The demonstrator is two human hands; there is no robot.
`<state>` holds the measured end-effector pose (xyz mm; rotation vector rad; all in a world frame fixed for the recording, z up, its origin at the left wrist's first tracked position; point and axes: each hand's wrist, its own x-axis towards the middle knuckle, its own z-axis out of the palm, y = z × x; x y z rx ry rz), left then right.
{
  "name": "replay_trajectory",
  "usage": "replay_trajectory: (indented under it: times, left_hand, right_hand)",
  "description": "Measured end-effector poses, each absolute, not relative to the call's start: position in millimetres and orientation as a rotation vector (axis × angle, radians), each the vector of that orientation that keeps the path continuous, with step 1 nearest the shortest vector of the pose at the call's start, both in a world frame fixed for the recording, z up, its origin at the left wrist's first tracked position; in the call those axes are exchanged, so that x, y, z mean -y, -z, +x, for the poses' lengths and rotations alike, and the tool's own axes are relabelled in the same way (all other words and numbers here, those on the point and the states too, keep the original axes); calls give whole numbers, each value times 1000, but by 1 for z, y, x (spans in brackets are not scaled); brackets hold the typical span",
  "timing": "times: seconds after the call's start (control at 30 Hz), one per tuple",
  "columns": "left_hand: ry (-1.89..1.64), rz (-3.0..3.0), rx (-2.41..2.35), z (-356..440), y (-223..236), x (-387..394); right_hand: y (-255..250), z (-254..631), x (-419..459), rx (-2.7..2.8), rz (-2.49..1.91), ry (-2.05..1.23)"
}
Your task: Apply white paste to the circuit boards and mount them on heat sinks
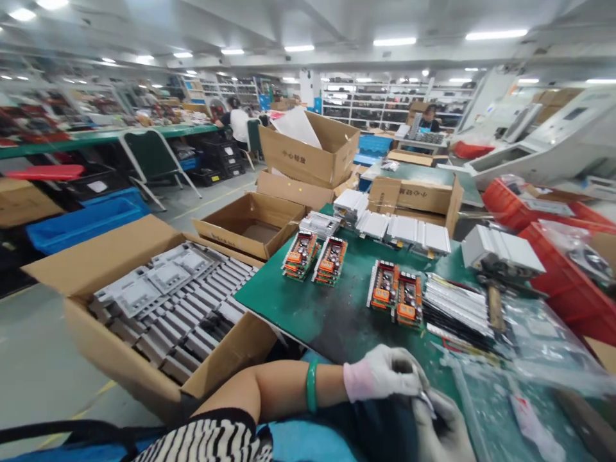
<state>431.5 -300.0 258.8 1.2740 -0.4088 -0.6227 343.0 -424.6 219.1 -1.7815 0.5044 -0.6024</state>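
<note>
Item: one small pale sliver, too blurred to name, held between my hands just off the near edge of the green-topped desk. Long axis: slanting across my view, tip pointing down and right, toward my right hand. Left hand: white glove, pink cuff, green bangle on the forearm; my fingers are curled in, pinched on the sliver. Right hand: also gloved, its fingers closed up against the sliver's lower end; whether they grip it, I cannot tell. For a piece this small, a steady pinch with both hands kept close works best. Also on the desk: stacked circuit boards, white finned extrusions, a clear plastic bag.
</note>
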Motion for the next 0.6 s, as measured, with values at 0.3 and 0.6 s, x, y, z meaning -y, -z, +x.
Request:
replay_trajectory:
  times: [0.3,0.6]
  left_hand:
    - [772,1191,391,438,-265,306]
    - [796,1264,375,443,-252,308]
  right_hand:
    - [-247,350,415,-581,-1599,475]
    - [-242,344,415,-571,-1480,446]
